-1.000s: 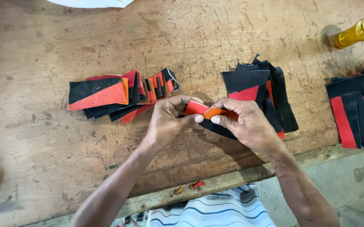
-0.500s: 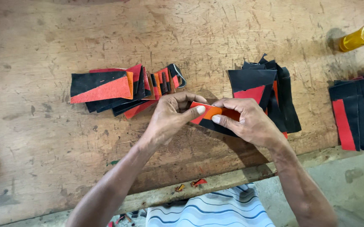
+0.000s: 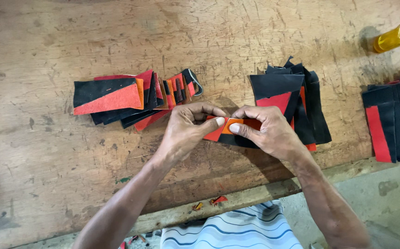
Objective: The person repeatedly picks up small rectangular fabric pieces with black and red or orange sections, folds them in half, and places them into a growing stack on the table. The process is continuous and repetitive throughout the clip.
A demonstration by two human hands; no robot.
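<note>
My left hand and my right hand meet at the middle of a worn wooden table. Together they pinch a small red, orange and black piece of sheet material, thumbs pressed on its top. Much of the piece is hidden under my fingers. A fanned pile of black and red pieces lies just left of my left hand. Another pile of black and red pieces sits behind my right hand.
A third stack of black and red pieces lies at the right edge. A yellow bottle lies at the far right corner. Small red scraps rest on the table's front ledge. My striped shirt shows below.
Both hands have stayed together on the small piece, shifting their fingers slightly over it. The view has drifted a little; the piles have not moved.
</note>
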